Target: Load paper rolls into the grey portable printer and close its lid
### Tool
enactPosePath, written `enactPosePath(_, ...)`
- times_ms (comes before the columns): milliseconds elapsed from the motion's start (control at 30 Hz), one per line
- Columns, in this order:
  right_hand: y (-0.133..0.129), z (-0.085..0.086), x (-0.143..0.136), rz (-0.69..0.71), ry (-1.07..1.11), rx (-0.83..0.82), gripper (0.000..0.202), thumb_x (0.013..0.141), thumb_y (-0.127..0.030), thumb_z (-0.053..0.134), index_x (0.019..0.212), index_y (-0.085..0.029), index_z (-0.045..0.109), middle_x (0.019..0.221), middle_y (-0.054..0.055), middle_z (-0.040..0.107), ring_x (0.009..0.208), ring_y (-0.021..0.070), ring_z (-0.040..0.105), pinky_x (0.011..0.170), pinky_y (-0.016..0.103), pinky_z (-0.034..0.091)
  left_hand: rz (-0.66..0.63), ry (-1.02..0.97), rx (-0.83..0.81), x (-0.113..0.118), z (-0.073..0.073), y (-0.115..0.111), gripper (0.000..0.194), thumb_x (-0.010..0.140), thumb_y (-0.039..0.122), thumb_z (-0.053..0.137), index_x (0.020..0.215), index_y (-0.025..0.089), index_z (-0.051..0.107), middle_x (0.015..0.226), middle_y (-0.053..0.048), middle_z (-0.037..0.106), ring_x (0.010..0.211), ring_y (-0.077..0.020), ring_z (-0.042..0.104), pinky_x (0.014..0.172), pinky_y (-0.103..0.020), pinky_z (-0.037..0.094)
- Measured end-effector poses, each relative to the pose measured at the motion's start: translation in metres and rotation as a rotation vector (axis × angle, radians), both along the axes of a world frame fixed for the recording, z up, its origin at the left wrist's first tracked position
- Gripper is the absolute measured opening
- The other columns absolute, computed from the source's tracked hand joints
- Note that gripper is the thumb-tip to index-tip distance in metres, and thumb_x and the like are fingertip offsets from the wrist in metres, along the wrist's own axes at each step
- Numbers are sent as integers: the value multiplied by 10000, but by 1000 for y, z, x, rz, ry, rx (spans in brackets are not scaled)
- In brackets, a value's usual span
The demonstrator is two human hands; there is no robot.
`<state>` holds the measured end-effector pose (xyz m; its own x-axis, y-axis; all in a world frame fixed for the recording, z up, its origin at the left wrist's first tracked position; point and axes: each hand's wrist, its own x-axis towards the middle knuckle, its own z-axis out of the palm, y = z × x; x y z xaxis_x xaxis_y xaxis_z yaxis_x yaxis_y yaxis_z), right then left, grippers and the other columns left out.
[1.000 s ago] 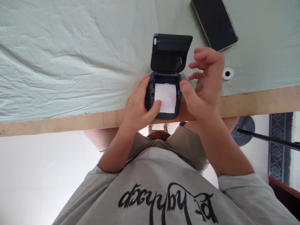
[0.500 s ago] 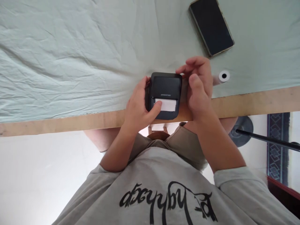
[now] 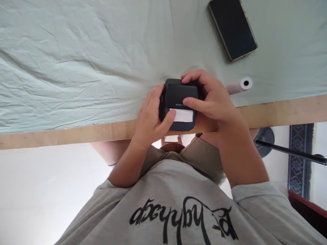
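A small black printer-like device (image 3: 180,93) rests at the table's near edge, with a strip of white paper (image 3: 184,115) showing below its lid. My left hand (image 3: 153,115) grips the device's left side, its thumb pressed on the paper's left end. From the right, my right hand (image 3: 211,97) holds the device, thumb on the front of the lid and fingers at the far right corner. The lid looks slightly raised or shifted. Just right of my right hand lies a white paper roll (image 3: 236,87) with a dark core.
A dark phone-like device (image 3: 233,29) lies on the pale green cloth (image 3: 89,61) at the back right. The wooden table edge (image 3: 276,112) runs along the front. Below on the right are a black pole (image 3: 288,149) and a patterned strip on the floor.
My right hand has moved left and closed onto the device, its thumb now on the lid. The lid has shifted slightly towards me. My left hand has stayed in place.
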<state>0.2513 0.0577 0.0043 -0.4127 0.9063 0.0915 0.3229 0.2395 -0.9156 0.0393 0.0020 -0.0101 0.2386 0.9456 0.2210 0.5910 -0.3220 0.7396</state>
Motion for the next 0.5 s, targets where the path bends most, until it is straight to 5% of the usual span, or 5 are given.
enactPosePath(267, -3, 19, 1, 108, -106, -109, 402, 866, -271, 619, 1256, -293, 525, 1326, 14, 606, 1201, 226, 593, 1067, 473, 527, -12, -16, 13, 0, -1, 1, 606, 1008, 593, 400, 1431, 159, 403, 1434, -194, 537, 1340, -301, 527, 1110, -447, 453)
enactPosePath(500, -12, -2, -3, 7, -100, 102, 366, 900, -378, 578, 1251, -312, 502, 1342, 50, 600, 1294, 258, 554, 1138, 531, 477, -32, -12, -5, -1, -1, 0, 646, 980, 607, 436, 1449, 166, 380, 1459, -204, 507, 1376, -333, 492, 1130, -492, 437)
